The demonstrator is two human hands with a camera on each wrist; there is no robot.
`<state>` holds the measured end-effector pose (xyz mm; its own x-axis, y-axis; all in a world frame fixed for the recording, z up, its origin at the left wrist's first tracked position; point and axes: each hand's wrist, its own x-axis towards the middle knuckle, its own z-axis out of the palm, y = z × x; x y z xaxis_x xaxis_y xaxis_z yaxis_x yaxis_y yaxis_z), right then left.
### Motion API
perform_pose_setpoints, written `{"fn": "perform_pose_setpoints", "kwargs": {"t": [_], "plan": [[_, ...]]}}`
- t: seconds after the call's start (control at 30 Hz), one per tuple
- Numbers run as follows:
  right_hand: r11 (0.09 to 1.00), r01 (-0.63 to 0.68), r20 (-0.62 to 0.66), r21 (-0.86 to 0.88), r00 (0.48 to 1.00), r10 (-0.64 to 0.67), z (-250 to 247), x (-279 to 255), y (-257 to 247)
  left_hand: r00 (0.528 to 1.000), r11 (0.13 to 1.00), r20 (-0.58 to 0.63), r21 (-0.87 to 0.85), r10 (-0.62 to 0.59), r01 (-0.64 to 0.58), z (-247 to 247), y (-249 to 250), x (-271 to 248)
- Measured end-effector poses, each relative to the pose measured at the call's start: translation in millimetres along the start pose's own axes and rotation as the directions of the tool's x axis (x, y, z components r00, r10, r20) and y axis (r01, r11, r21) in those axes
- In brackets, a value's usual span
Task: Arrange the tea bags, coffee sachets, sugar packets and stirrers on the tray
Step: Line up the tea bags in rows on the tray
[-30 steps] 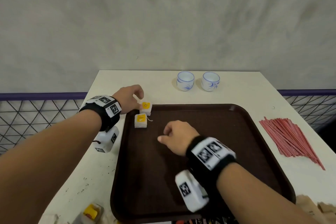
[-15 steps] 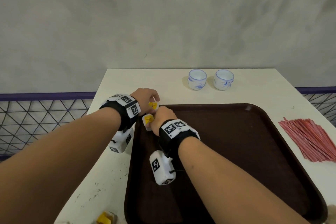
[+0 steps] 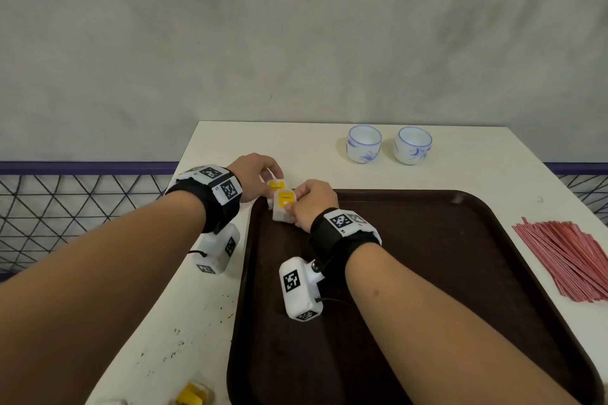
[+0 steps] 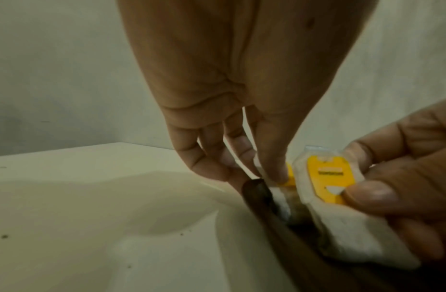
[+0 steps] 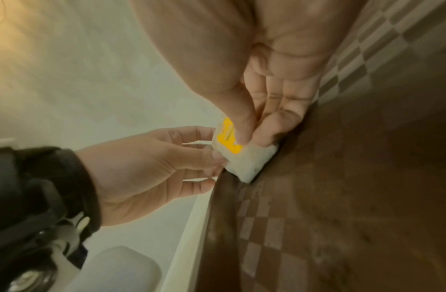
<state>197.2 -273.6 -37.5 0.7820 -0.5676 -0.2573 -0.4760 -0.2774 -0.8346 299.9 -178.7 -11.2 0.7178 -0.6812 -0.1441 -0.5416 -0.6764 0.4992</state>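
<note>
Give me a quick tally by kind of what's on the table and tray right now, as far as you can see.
Tea bags held at the tray's far left corner: 2, far one in the left hand, near one in the right hand
Cups: 2
Tray: 1
Stirrers: 1 red pile, too many to count
Total: 6, counting the pile as one. Partly cropped yellow-tagged items at the bottom edge are left out.

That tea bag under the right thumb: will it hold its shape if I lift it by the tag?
Probably not: the tea bag looks soft and pillowy, bulging under the right hand, so it should sag. It seems light. Its flat yellow tag looks stiffer, likely the better pinch point.
</note>
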Motion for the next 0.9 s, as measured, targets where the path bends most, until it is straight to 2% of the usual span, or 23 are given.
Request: {"fn": "perform_pose_setpoints", "kwargs": {"t": [0.4,0.5,0.6,0.7,0.9], "plan": [[0.998,0.041,0.005,-0.041,0.999,-0.041,3.9,-0.5,-6.7,0.998,0.992,0.007,-0.113,-0.057,0.057,-3.9,-14.7,-8.2],[0.998,0.034,-0.034,-0.056,0.999,-0.035,0.4,-1.6,-4.5,0.997,0.983,0.016,-0.162,-0.081,0.082,-3.4,-15.0,-12.6],[0.997,0.03,-0.058,-0.076,0.998,-0.034,1.3,-3.0,-3.4,0.997,0.989,-0.009,-0.124,-0.077,0.076,-0.1,-13.1,-18.1],[0.993,0.04,-0.026,-0.115,0.999,-0.043,4.6,-5.5,-2.7,0.996,0.995,-0.006,-0.037,-0.088,0.088,7.1,-12.1,-22.2],[0.982,0.069,0.031,-0.177,0.997,-0.065,3.7,-8.2,-5.4,0.993,0.993,0.021,-0.023,-0.116,0.116,7.6,-7.0,-27.1]]}}
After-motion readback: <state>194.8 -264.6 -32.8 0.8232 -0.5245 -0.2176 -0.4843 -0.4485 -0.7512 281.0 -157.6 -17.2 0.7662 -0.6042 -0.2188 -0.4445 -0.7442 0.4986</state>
